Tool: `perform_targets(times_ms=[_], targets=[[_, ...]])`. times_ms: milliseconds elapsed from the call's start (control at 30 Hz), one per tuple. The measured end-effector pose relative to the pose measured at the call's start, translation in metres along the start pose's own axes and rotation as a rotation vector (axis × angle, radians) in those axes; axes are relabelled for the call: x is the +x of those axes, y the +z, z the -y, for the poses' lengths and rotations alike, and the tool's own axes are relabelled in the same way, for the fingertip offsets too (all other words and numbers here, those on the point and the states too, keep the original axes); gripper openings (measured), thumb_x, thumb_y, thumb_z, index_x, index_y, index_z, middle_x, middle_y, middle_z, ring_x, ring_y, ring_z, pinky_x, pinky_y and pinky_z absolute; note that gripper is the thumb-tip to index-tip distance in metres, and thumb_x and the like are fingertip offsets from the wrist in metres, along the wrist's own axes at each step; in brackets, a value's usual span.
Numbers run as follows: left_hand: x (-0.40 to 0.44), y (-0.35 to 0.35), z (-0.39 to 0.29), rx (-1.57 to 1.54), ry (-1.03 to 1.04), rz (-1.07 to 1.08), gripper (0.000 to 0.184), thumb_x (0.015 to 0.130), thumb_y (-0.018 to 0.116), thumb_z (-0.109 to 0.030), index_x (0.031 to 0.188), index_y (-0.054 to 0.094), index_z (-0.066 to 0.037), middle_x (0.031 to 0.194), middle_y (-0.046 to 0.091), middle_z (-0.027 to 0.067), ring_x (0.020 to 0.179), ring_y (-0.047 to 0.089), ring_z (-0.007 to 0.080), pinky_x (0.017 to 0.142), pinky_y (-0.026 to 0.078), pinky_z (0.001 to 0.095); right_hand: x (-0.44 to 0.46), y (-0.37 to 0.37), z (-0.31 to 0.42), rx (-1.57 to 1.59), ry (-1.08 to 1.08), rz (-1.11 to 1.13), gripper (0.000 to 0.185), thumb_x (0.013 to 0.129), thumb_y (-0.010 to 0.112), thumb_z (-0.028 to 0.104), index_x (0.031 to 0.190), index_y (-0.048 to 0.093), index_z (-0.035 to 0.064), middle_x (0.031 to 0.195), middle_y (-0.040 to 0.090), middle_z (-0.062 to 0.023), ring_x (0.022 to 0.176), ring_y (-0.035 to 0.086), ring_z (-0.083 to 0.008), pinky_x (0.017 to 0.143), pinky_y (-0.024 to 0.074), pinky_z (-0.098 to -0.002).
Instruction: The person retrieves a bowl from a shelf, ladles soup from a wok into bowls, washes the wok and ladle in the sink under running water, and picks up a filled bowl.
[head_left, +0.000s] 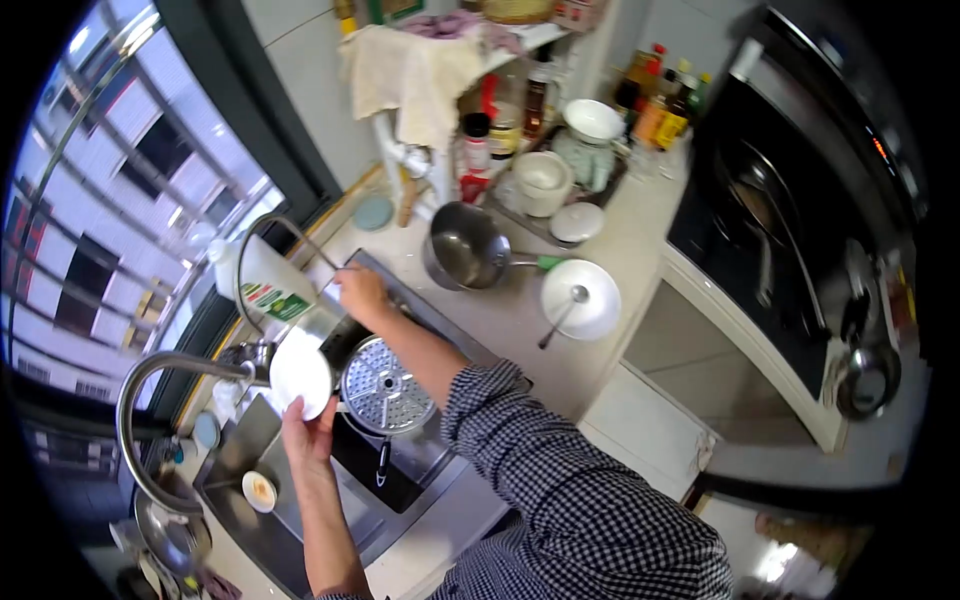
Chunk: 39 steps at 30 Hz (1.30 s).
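Observation:
My left hand (308,432) grips a white bowl (301,376) by its lower rim, close to the end of the big curved faucet (150,375). My right hand (362,297) reaches across to the far corner of the sink, by the tip of a thin curved spout (300,238). Its fingers look curled together, and what they hold, if anything, is hidden. Below my right forearm lies a round perforated metal strainer (388,388) with a black handle over the sink (265,425). A small white dish (259,491) with brownish residue sits in the basin.
A steel saucepan (466,246) and a white bowl with a spoon (582,300) stand on the counter to the right. Behind the sink is a large white jug (262,280). Bottles and crockery crowd the back corner; a wok (755,195) rests on the stove.

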<state>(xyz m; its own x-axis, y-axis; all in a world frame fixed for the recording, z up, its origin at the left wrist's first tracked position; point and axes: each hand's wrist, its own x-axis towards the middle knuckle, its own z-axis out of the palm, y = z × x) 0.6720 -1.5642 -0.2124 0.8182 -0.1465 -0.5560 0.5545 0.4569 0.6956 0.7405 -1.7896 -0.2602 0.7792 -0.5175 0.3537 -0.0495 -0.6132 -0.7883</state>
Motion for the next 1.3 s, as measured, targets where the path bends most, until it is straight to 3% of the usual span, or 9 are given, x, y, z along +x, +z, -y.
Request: perform_targets(times_ms=[133, 200, 333, 400, 600, 833, 967, 1133, 1300], targets=[[0.015, -0.066, 0.004, -0.095, -0.176, 0.123, 0.036, 0.083, 0.05, -0.004, 0.118, 0.044, 0.005, 0.11, 0.053, 0.0174, 0.102, 0.053, 0.0332, 0.078, 0.054, 0.0299, -0.031, -0.011, 0.028, 0.007, 0.134, -0.142, 0.025, 0.071, 0.052, 0.005, 0.095, 0.057, 0.0018, 0.09, 0.058, -0.0193, 0.084, 0.056, -0.036, 0.073, 0.045, -0.0437], [0.002, -0.1, 0.013, 0.108, -0.034, 0.242, 0.034, 0.083, 0.046, 0.004, 0.117, 0.045, 0.007, 0.113, 0.051, 0.018, 0.102, 0.053, 0.0309, 0.079, 0.054, 0.0272, -0.079, -0.016, 0.036, 0.026, 0.081, -0.147, 0.024, 0.071, 0.053, 0.006, 0.094, 0.056, 0.0021, 0.092, 0.055, -0.0183, 0.085, 0.054, -0.0345, 0.072, 0.0441, -0.043], [0.025, -0.184, 0.011, -0.575, -0.613, 0.276, 0.033, 0.087, 0.04, 0.002, 0.12, 0.043, 0.006, 0.117, 0.048, 0.0203, 0.109, 0.049, 0.0317, 0.081, 0.054, 0.0343, -0.222, -0.094, 0.084, 0.121, 0.275, 0.169, 0.017, 0.079, 0.052, 0.015, 0.087, 0.059, 0.0016, 0.079, 0.061, -0.0174, 0.076, 0.059, -0.0331, 0.069, 0.0463, -0.0409], [0.023, -0.21, 0.017, -0.871, -0.668, 0.262, 0.037, 0.085, 0.043, 0.002, 0.122, 0.042, 0.005, 0.12, 0.047, 0.0206, 0.11, 0.048, 0.0356, 0.08, 0.054, 0.0386, -0.291, -0.095, 0.074, 0.106, 0.285, 0.175, 0.02, 0.079, 0.052, 0.018, 0.09, 0.06, 0.0031, 0.083, 0.061, -0.0158, 0.079, 0.059, -0.0315, 0.07, 0.0461, -0.0397], [0.044, -0.307, -0.02, -1.132, -0.602, 0.55, 0.039, 0.085, 0.041, 0.004, 0.124, 0.038, 0.007, 0.12, 0.046, 0.0211, 0.11, 0.049, 0.0335, 0.078, 0.053, 0.0345, -0.4, -0.166, 0.113, 0.083, 0.389, 0.097, 0.022, 0.078, 0.049, 0.017, 0.09, 0.061, 0.003, 0.09, 0.062, -0.0145, 0.084, 0.058, -0.0303, 0.074, 0.0455, -0.0386], [-0.007, -0.2, 0.014, -0.87, -0.382, 0.681, 0.039, 0.083, 0.042, 0.007, 0.122, 0.038, 0.008, 0.116, 0.048, 0.0205, 0.106, 0.049, 0.032, 0.077, 0.052, 0.0336, -0.469, -0.259, 0.138, 0.108, 0.537, 0.072, 0.029, 0.083, 0.051, 0.02, 0.105, 0.056, 0.0021, 0.088, 0.062, -0.0104, 0.08, 0.059, -0.0232, 0.072, 0.0459, -0.0329], [-0.068, -0.122, 0.065, -0.561, -0.297, 0.658, 0.038, 0.083, 0.042, 0.008, 0.121, 0.039, 0.008, 0.114, 0.049, 0.0202, 0.104, 0.05, 0.0313, 0.077, 0.052, 0.0331, -0.53, -0.327, 0.115, 0.122, 0.521, -0.196, 0.039, 0.082, 0.054, 0.019, 0.119, 0.048, 0.0063, 0.086, 0.061, -0.0063, 0.074, 0.058, -0.018, 0.071, 0.0463, -0.0303], [-0.13, -0.056, 0.131, -0.375, -0.323, 0.702, 0.038, 0.083, 0.042, 0.008, 0.12, 0.039, 0.009, 0.113, 0.049, 0.0199, 0.102, 0.05, 0.0304, 0.076, 0.051, 0.0326, -0.633, -0.509, 0.082, 0.06, 0.372, -1.065, 0.053, 0.08, 0.051, 0.001, 0.13, 0.033, 0.0094, 0.086, 0.057, -0.0051, 0.072, 0.055, -0.0108, 0.061, 0.0472, -0.0253], [-0.174, -0.022, 0.177, -0.282, -0.353, 0.739, 0.037, 0.083, 0.043, 0.009, 0.119, 0.04, 0.009, 0.111, 0.049, 0.0196, 0.1, 0.05, 0.0296, 0.075, 0.051, 0.032, -0.728, -0.709, 0.202, -0.188, 0.152, -1.574, 0.073, 0.081, 0.057, 0.009, 0.139, 0.013, 0.0099, 0.08, 0.056, -0.0059, 0.054, 0.052, -0.0102, 0.042, 0.0405, -0.0223]])
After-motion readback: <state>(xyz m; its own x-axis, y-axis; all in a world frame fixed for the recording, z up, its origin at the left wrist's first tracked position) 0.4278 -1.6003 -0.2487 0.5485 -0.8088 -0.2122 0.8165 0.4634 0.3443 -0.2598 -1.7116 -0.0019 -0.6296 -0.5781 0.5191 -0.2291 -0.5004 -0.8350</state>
